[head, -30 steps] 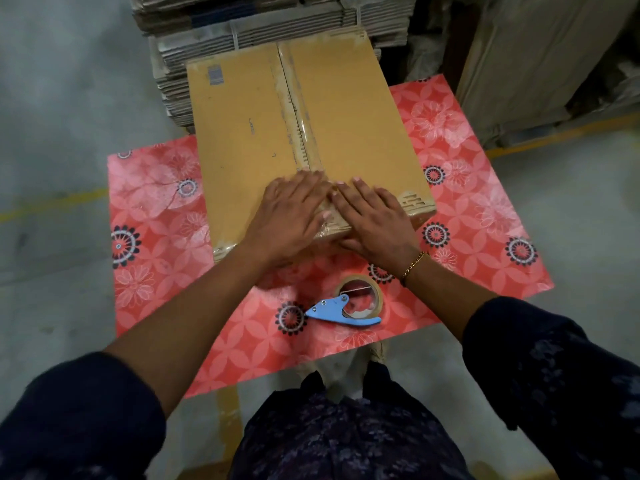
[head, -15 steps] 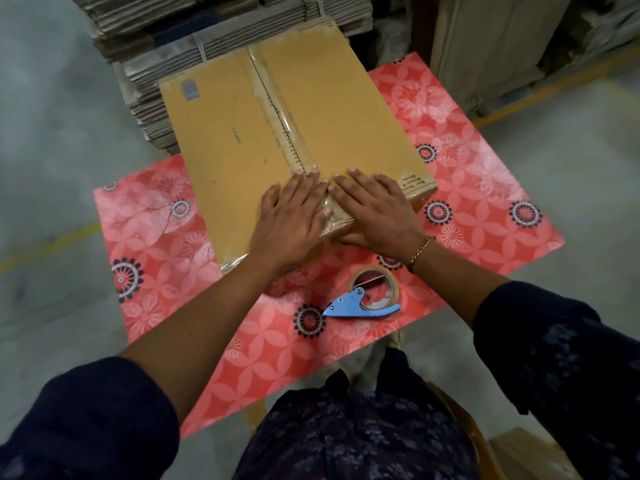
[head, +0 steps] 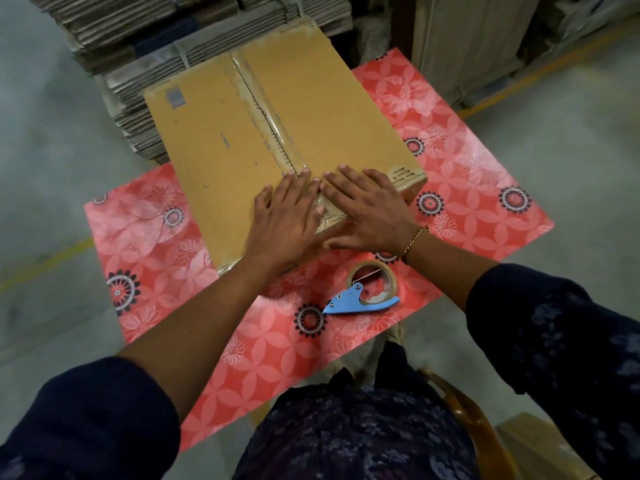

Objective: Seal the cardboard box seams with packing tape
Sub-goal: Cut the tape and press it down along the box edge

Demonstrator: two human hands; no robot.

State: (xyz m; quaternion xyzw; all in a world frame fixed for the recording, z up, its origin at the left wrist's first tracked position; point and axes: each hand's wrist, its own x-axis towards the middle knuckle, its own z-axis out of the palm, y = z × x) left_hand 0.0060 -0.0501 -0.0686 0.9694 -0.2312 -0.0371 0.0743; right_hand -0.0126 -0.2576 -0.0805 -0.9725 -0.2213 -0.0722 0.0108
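Two bare hands lie flat and open-palmed on the near end of a cardboard box point(head: 277, 133), holding nothing: the left hand point(head: 282, 216) has its fingers spread over the middle seam, and the right hand point(head: 367, 211) sits just beside it, with its thumb wrapped over the box's near edge. Neither grip is closed; both only press down. Clear packing tape point(head: 268, 123) already runs along the middle seam from the box's far end to under the fingers. The box lies low and flat on a worktop point(head: 467, 174) covered in red flowered cloth. It looks light and fairly stiff, though its flaps would likely give under hard pressure, and the glossy tape likely makes that strip slippery; the outer side edges seem the safest place to take hold. A tape dispenser point(head: 369, 292) with a blue handle rests on the cloth near the box's near edge, untouched.
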